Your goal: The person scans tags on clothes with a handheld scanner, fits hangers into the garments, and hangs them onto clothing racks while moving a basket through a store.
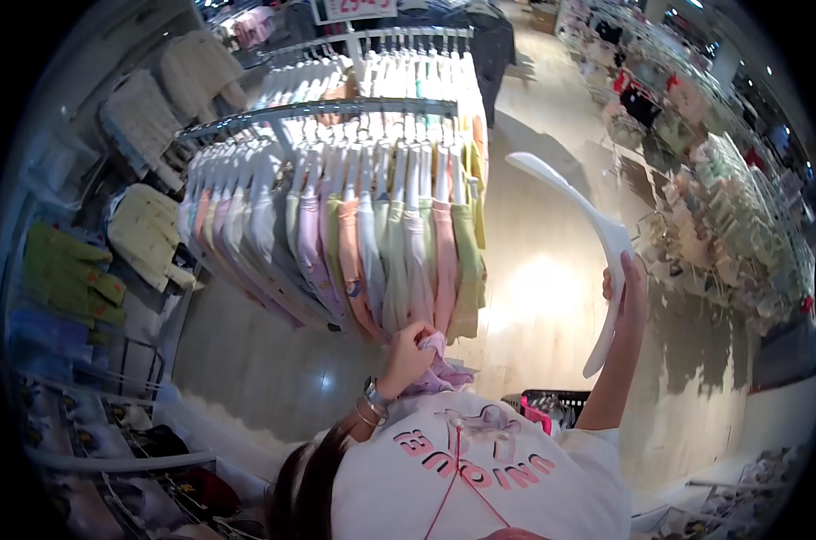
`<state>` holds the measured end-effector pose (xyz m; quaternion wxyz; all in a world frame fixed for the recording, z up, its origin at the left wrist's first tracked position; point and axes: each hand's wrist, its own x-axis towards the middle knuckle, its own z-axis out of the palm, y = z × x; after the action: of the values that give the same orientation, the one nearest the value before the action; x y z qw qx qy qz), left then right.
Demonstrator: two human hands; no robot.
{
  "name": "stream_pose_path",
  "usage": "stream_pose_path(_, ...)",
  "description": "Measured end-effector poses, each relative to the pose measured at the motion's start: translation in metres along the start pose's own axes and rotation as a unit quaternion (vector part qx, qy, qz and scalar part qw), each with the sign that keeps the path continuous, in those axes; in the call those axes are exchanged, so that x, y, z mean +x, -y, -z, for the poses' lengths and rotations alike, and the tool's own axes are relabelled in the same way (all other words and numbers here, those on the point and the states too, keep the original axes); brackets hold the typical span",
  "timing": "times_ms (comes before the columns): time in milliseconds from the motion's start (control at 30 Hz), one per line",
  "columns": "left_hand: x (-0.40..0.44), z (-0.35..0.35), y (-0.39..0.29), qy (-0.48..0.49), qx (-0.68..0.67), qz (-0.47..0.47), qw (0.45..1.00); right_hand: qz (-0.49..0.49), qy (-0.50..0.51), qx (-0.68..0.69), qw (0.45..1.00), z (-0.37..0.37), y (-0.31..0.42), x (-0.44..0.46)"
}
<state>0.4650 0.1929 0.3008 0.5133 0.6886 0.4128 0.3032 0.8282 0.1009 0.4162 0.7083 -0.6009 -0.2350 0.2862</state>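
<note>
Counting four separate garments on the left: one green jacket (70,274), one white top (138,117), one pale yellow jacket (147,236) and, farther off, one cream top (196,67). Then, toward the middle, two metal rails, one near rail (372,105) and one far rail (426,33), both lined with clothes too tightly packed to number; among the near row (394,234), peach, pink, lilac and pale green. Beyond, one sign (363,9) with red figures, partly cut off. On the near side, one silver watch (372,390), then the left hand (410,355), fingers bent and pinching one lilac garment (439,371), bunched before the chest; cannot tell whether touching the hanging hems. Nearest, one white shirt (480,450) with lettering, and just right of it one black basket (556,393) with one pink handle (536,414). Farther right, one white curved hanger (613,236), held up well apart from the lilac garment, fingers of the right hand (627,283) wrapped around it. On the far right, crowded hanging pieces (709,238), impossible to count.
</note>
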Motion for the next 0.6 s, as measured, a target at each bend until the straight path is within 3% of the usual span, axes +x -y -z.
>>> stream_pose_path(67,0.011,-0.015,-0.017,0.038,-0.042,-0.001,0.998,-0.011,-0.05,0.033,0.998,0.01,-0.001,-0.015)
stream_pose_path(200,0.036,-0.057,-0.047,0.107,-0.181,-0.029,0.977,0.123,-0.11,0.159,0.973,0.004,0.006,-0.055)
stream_pose_path(233,0.04,-0.067,-0.061,0.131,-0.195,-0.02,0.972,0.167,-0.099,0.159,0.968,-0.001,0.008,-0.064)
stream_pose_path(333,0.049,-0.092,-0.099,0.208,-0.23,-0.001,0.951,0.222,-0.205,0.18,0.936,-0.041,0.023,-0.095)
stream_pose_path(400,0.057,-0.106,-0.112,0.27,-0.248,-0.002,0.93,0.29,-0.206,0.175,0.918,-0.051,0.013,-0.104)
stream_pose_path(533,0.066,-0.117,-0.14,0.225,-0.225,-0.029,0.948,0.378,-0.186,0.175,0.89,-0.031,0.001,-0.099)
stream_pose_path(600,0.075,-0.113,-0.142,0.225,-0.244,-0.01,0.943,0.368,-0.205,0.176,0.89,-0.01,0.007,-0.101)
